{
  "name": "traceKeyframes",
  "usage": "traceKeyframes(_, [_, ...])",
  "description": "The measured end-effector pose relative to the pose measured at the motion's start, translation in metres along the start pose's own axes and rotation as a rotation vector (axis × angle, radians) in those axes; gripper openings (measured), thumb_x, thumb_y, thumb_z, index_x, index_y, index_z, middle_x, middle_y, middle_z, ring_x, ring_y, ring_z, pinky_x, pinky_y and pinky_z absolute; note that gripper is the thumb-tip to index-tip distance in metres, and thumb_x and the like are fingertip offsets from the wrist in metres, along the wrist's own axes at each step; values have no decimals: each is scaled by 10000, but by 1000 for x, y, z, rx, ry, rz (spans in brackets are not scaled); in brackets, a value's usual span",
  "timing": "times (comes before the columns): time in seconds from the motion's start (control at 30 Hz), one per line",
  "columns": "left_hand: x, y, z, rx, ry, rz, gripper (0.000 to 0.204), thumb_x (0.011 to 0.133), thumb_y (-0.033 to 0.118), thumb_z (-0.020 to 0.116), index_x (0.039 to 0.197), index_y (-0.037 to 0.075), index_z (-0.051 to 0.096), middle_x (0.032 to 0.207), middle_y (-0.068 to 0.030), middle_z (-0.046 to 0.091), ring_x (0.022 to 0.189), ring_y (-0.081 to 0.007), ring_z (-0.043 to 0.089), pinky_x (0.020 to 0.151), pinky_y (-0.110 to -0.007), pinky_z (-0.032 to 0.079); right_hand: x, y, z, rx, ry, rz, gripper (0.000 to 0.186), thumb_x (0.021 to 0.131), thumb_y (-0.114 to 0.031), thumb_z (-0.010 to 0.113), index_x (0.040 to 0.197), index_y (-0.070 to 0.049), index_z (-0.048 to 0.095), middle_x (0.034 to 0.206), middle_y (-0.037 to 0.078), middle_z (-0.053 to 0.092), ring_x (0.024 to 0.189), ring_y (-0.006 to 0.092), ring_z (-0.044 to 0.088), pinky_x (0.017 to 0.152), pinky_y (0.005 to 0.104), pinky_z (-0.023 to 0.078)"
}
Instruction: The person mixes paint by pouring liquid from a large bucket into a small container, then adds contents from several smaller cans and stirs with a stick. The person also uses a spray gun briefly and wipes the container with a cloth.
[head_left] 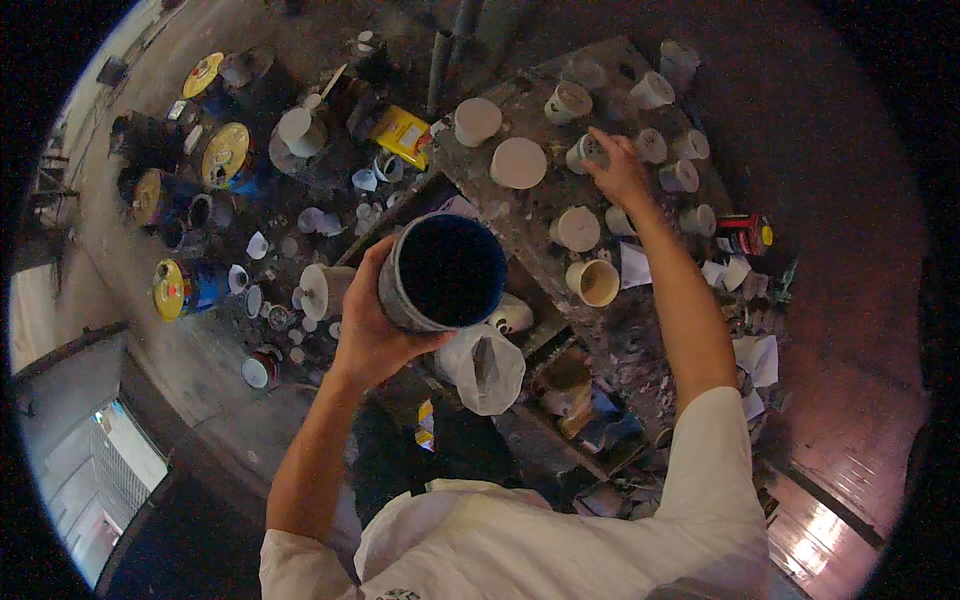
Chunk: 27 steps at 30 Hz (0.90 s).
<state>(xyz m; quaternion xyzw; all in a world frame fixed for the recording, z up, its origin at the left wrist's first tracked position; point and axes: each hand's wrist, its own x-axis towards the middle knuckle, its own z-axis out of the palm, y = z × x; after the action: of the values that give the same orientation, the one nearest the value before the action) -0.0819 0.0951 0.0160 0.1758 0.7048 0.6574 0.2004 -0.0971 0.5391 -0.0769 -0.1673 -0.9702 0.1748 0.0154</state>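
My left hand (pixel 375 325) grips a round pail (pixel 410 300) from its left side, holding it up in front of me. The pail's open top faces up and its inside looks dark blue to black; how full it is cannot be made out. My right arm is stretched out over the worktable (pixel 540 225). There my right hand (pixel 622 172) has its thumb and fingers closed on the rim of a small cup (pixel 577 157). Close to that hand stand a pale cup (pixel 651 146) and another cup (pixel 679 177). Below the pail hangs a clear plastic bag (pixel 483 372).
Pale round lidded tubs (pixel 518 163) and an open tan-lined cup (pixel 598 283) stand on the table. A red can (pixel 740 234) lies at its right edge. Yellow-topped drums (pixel 228 155), a yellow tin (pixel 402 135) and scattered cups cover the floor at left. An open drawer (pixel 610 462) holds rags.
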Motion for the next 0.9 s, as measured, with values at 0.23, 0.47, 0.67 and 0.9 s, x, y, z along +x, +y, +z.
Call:
traceKeyframes(0.23, [-3,-9,-3,9,4,-24,992,527,118,960,1386,51,469,1309,-114,605,1248,-259,576,1098,-387,427,9,1,-2,-91,-74,-29,658,844,-294,788,1455,-236,550,1257,179,579,1185,362,571,1015,456,483])
traceKeyframes(0.47, [-4,-13,-6,-1,14,-29,969,527,88,949,1375,50,481,1297,-110,611,1237,-255,583,1089,-387,434,23,-3,-6,-277,-192,-66,652,842,-308,782,1449,-229,558,1198,188,591,1088,376,612,936,453,513])
traceKeyframes(0.67, [-1,-14,-3,-109,-21,-50,965,532,90,944,1379,52,482,1300,-111,608,1241,-265,579,1093,-395,429,10,-10,-4,-136,-210,97,820,859,-300,763,1562,-187,355,1474,256,388,1284,416,505,1058,475,451])
traceKeyframes(0.9, [-3,-23,-8,3,-8,-14,995,522,99,953,1390,50,470,1315,-126,596,1244,-287,574,1093,-400,426,7,-5,30,-371,-115,-28,1034,852,-245,713,1601,-21,36,1623,308,142,1480,520,197,1194,575,264])
